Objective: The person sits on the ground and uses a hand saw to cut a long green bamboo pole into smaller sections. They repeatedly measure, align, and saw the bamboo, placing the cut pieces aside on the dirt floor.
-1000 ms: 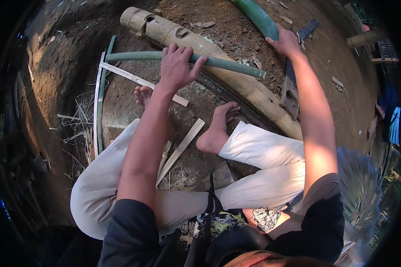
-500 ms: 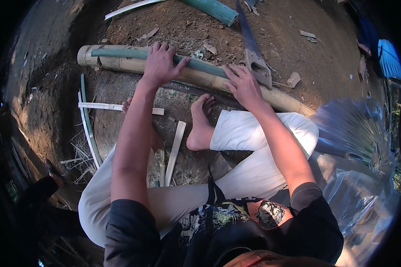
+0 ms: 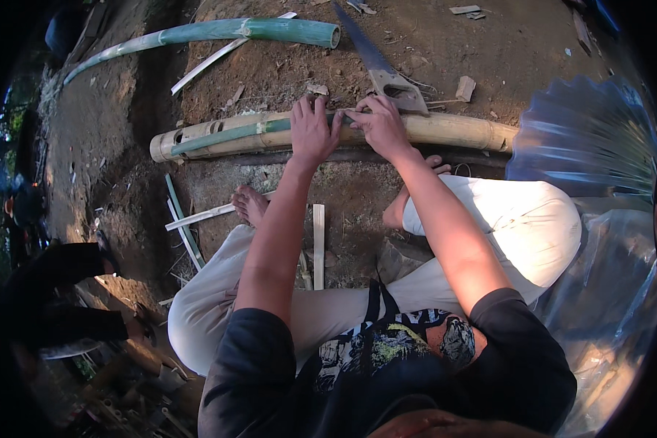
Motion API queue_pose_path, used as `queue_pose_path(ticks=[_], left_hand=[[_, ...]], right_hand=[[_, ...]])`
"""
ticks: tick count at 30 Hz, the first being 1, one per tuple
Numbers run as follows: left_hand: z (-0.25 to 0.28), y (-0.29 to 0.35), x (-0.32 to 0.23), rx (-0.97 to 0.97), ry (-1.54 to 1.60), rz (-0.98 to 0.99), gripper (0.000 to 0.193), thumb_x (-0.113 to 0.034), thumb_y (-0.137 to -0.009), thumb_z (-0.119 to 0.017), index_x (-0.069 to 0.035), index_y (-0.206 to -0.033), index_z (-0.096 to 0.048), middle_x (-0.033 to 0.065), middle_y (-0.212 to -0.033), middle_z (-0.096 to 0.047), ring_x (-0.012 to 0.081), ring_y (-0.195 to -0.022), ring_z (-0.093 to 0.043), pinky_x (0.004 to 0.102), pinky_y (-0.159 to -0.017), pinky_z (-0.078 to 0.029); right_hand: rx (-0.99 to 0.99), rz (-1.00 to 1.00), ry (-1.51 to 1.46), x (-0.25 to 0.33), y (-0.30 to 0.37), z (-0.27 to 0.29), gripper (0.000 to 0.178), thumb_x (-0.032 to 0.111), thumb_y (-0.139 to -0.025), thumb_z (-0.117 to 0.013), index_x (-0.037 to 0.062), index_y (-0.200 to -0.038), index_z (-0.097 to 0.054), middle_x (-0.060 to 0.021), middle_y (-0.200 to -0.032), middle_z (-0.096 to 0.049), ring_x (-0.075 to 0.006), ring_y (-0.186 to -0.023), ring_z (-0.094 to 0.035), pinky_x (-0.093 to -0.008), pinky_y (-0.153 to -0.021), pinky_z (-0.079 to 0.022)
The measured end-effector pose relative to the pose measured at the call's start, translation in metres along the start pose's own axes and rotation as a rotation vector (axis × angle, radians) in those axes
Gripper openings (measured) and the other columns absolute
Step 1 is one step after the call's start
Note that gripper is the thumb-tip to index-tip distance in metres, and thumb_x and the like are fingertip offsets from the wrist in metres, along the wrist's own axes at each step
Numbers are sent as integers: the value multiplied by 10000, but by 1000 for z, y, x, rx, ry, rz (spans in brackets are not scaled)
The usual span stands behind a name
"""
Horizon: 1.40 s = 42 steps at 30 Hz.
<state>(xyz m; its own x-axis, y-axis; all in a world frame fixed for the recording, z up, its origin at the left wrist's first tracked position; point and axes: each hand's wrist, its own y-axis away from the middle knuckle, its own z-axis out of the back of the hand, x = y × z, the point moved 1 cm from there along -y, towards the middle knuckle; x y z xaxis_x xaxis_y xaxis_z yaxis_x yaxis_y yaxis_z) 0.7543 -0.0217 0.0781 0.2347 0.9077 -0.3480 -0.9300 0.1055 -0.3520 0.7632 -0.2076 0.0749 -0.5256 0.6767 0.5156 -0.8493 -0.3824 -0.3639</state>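
A flat strip of green bamboo point(image 3: 230, 134) lies lengthwise on a thick, pale bamboo pole point(image 3: 452, 133) on the ground before me. Near the strip's right end, my left hand point(image 3: 314, 133) is closed over it, fingers past its far edge and thumb toward the right. Close beside it, my right hand point(image 3: 381, 128) pinches the strip's end with bent fingers, the thumbs almost meeting. The fingers partly hide that end. Just beyond my right hand rests a handsaw point(image 3: 394, 82), its handle against the pole's far side.
A long green bamboo pole point(image 3: 285, 32) lies farther off, across a pale strip point(image 3: 210, 66). More split strips point(image 3: 319, 248) lie between my legs and by my left foot. Clear plastic sheeting point(image 3: 584, 139) is at my right. Another person's legs point(image 3: 73, 266) show at far left.
My hands have come closer together: the left has slid rightward along the strip toward the right. The view has shifted, showing more of the far green pole. My feet are now wider apart.
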Motion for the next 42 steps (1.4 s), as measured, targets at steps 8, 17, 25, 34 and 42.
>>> queue_pose_path(ticks=[8, 17, 25, 34, 42], left_hand=[[-18, -6, -18, 67, -138, -140, 426, -345, -962, -531, -77, -1292, -550, 196, -1324, -487, 396, -1283, -422, 549, -1091, -283], [-31, -4, -40, 10, -165, -72, 480, -391, -987, -487, -88, -1357, -529, 180, -1415, -467, 379, -1387, -349, 547, -1126, -228], [-26, -6, -49, 49, -95, -75, 322, -378, -987, -549, -108, -1160, -579, 125, -1139, -534, 314, -1094, -471, 480, -946, -330], [-36, -5, -59, 102, -84, -247, 279, -353, -1002, -536, -99, -1113, -564, 115, -1022, -522, 303, -984, -487, 445, -864, -361], [-61, -16, -98, 115, -102, -239, 292, -335, -997, -537, -67, -1114, -541, 117, -1034, -531, 302, -986, -500, 443, -859, -387]], right_hand=[[-81, -11, -108, -23, 10, 19, 309, -22, -742, -716, 82, -1025, -786, -68, -1015, -745, -263, -1051, -629, -383, -951, -502], [-199, -106, -80, -31, 19, 59, 359, -10, -772, -658, 32, -1125, -709, -115, -1164, -681, -301, -1170, -578, -408, -1027, -458], [87, -140, 258, -49, 22, 73, 434, 148, -738, -690, 7, -1143, -627, -177, -1136, -575, -348, -1161, -517, -456, -1016, -405], [-69, -296, 55, -1, 58, 90, 331, 321, -926, -689, 4, -967, -601, -183, -810, -643, -350, -805, -642, -435, -809, -465], [-39, -250, -10, 23, 32, 269, 346, 355, -967, -668, 11, -931, -667, -109, -666, -586, -242, -588, -551, -383, -572, -441]])
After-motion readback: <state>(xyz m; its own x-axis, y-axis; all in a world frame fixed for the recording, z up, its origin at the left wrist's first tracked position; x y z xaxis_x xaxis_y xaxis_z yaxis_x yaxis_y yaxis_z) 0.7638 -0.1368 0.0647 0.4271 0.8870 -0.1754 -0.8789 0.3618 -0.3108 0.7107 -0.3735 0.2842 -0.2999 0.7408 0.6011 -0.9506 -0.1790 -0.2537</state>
